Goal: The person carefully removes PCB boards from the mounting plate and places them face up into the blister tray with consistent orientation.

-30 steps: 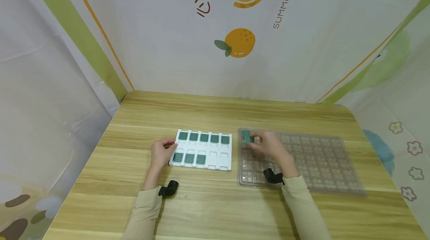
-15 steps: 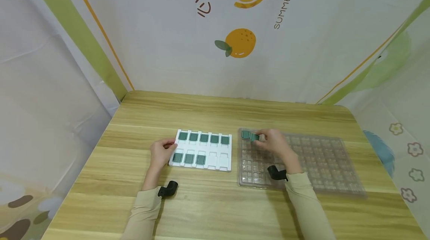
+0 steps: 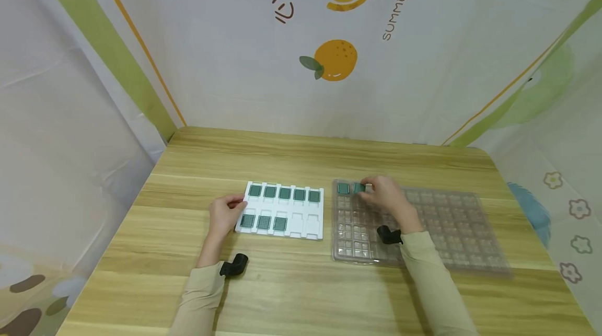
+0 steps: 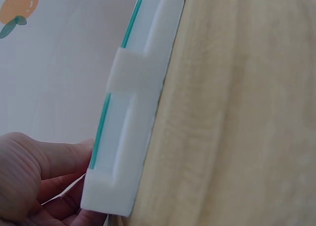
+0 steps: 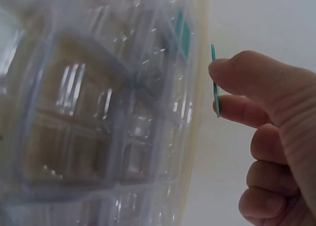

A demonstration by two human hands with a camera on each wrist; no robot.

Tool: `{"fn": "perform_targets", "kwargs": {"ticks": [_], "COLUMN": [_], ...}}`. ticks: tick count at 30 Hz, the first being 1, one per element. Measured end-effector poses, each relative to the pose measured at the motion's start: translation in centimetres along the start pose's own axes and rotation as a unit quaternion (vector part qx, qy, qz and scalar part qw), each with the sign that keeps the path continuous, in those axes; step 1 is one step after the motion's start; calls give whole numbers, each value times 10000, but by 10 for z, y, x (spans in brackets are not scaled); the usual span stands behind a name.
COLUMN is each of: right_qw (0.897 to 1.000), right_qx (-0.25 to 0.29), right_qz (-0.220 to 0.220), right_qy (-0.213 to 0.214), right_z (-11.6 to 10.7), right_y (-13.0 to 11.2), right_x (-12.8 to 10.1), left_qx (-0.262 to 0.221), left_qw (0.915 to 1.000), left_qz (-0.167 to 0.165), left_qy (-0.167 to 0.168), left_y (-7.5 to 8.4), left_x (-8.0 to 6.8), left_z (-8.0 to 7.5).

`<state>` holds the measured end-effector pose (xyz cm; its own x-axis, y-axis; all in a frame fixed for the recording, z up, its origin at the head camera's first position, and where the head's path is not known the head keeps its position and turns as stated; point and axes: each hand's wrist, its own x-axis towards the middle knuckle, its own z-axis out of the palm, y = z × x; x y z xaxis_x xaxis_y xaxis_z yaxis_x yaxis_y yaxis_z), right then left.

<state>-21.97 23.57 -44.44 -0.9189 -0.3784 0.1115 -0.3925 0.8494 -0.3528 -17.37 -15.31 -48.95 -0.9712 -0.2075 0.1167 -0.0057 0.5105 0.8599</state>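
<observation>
A white foam tray [image 3: 301,224] lies left of centre on the wooden table, with several green square chips [image 3: 284,193] in its pockets and two front pockets bare. My left hand [image 3: 224,215] holds the tray's left edge, thumb and fingers round the foam [image 4: 126,137]. A clear plastic blister tray [image 3: 451,231] lies to the right, with one green chip [image 3: 343,188] in its far left corner pocket. My right hand [image 3: 386,197] pinches a second green chip [image 3: 359,187] between thumb and forefinger just above the neighbouring pocket; the right wrist view shows that chip [image 5: 215,88] edge-on.
A printed fabric backdrop [image 3: 329,54] encloses the table on three sides. Bare wooden tabletop [image 3: 291,158] stretches behind both trays and along the front edge. Black wrist camera mounts [image 3: 234,265] sit on both sleeves.
My right hand has carried the pinched green chip a little right and toward the tray's far edge, beside the chip lying in the corner pocket. The left hand has not moved.
</observation>
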Motion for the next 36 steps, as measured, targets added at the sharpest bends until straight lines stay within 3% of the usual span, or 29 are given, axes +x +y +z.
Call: {"fn": "perform_targets", "kwargs": {"ticks": [12,36], "right_qw": [9992,9986], "right_qx": [-247,-339], "right_qz": [41,65], "right_qy": [-311,-404], "right_z": [5,11], "right_y": [4,5], "right_x": [8,10], "left_qx": [0,-41], "left_qw": [10000,10000], "left_qz": [59,8], "left_qy": [62,25], "left_y": [0,-1], "left_x": [0,1], "left_z": [2,0]}}
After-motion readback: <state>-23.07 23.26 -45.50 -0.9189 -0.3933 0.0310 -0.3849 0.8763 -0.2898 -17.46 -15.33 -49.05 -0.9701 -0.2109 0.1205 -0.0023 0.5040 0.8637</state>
